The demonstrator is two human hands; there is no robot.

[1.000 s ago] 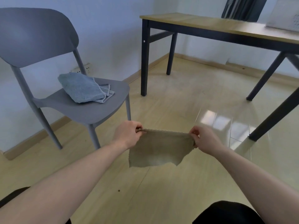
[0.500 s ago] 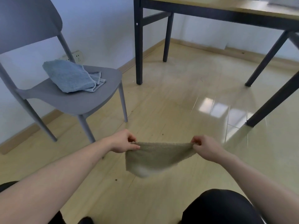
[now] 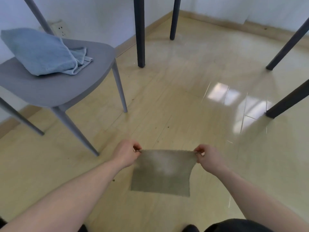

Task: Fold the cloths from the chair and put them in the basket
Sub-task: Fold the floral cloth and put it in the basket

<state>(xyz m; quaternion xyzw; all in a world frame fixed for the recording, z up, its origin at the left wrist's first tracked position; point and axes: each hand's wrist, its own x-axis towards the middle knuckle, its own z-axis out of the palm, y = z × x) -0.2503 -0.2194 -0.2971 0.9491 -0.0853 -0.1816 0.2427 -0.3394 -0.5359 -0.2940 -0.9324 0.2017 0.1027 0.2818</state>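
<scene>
A small beige cloth (image 3: 163, 173) hangs flat in front of me, low over the floor. My left hand (image 3: 126, 153) pinches its top left corner and my right hand (image 3: 207, 156) pinches its top right corner, with the top edge stretched straight between them. A crumpled light blue cloth (image 3: 41, 52) lies on the seat of the grey chair (image 3: 55, 87) at the upper left. No basket is in view.
Dark table legs (image 3: 140, 30) stand on the shiny light wooden floor (image 3: 175, 97) beyond the chair and at the right edge. A wall socket (image 3: 61, 29) sits low on the white wall behind the chair. My dark-clothed knees show at the bottom edge.
The view has tilted down and closer to the floor. The beige cloth, bunched and swinging half a second ago, now hangs flat and square between both hands.
</scene>
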